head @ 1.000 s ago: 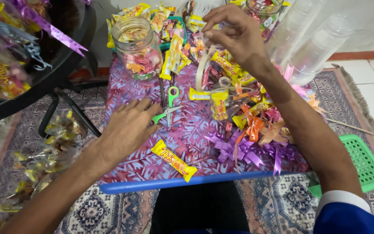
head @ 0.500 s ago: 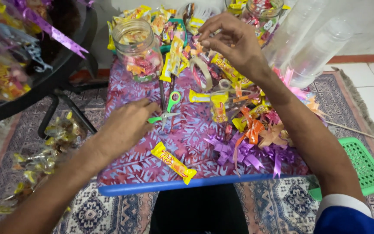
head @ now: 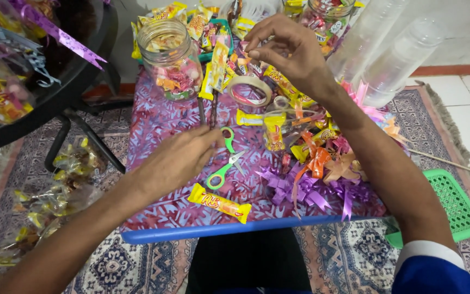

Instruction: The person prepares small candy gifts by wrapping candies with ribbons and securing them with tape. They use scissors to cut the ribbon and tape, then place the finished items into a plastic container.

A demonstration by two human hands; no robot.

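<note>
Green scissors (head: 226,158) by left hand (head: 176,161); right hand (head: 289,51) over tape roll (head: 250,90)

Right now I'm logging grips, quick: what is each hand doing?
Left hand: fingers loosely curled, resting by the green scissors, holding nothing visible.
Right hand: fingertips pinched together above the tape roll; contents unclear.

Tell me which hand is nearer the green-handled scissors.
Left. The left hand lies right beside the green-handled scissors, fingertips at the upper handle loop. The right hand is raised farther back, above the tape roll.
</note>
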